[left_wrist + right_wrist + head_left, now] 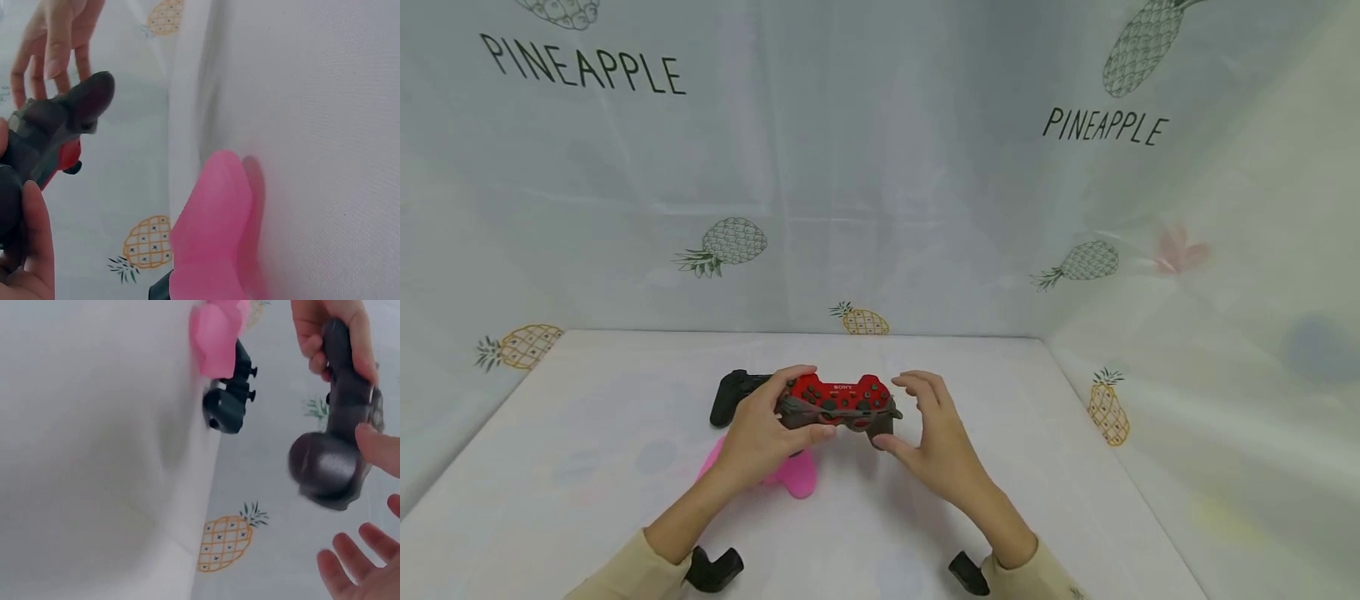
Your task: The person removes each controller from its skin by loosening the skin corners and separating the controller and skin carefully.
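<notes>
Two hands were at it, with a red-and-black controller (pixel 842 396) held up off the white table (pixel 1045 500), right in the middle! The left hand (pixel 756 433) had the grip, fingers and thumb clasped round its left end. Over at the other end, the right hand (pixel 936 454) had its fingers spread, thumb right by the handle; whether it touched, I couldn't tell! Down below, a pink controller (pixel 797 477) lay on the table, partly hidden by the left arm, and beyond it a black controller (pixel 730 400) peeked out. Behind stood a pineapple-printed curtain (pixel 887 167)!
</notes>
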